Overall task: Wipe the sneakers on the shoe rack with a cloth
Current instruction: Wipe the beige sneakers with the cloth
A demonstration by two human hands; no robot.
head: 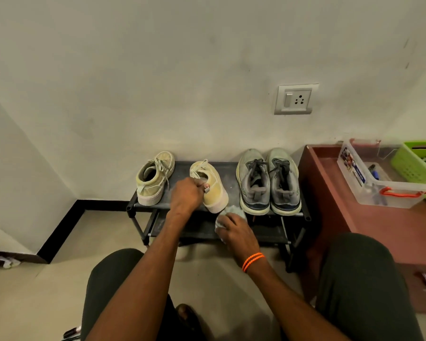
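head: left hand (185,193) grips yellow sneaker (210,190); cloth (228,215) under right hand (235,231).

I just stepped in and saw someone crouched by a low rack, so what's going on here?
A person is cleaning shoes on a low black shoe rack. The left hand grips the heel of a pale yellow canvas sneaker, tilting it on the top shelf. The right hand holds a crumpled light cloth just below that sneaker's heel. Its matching sneaker and a grey pair of running shoes stand on the same shelf.
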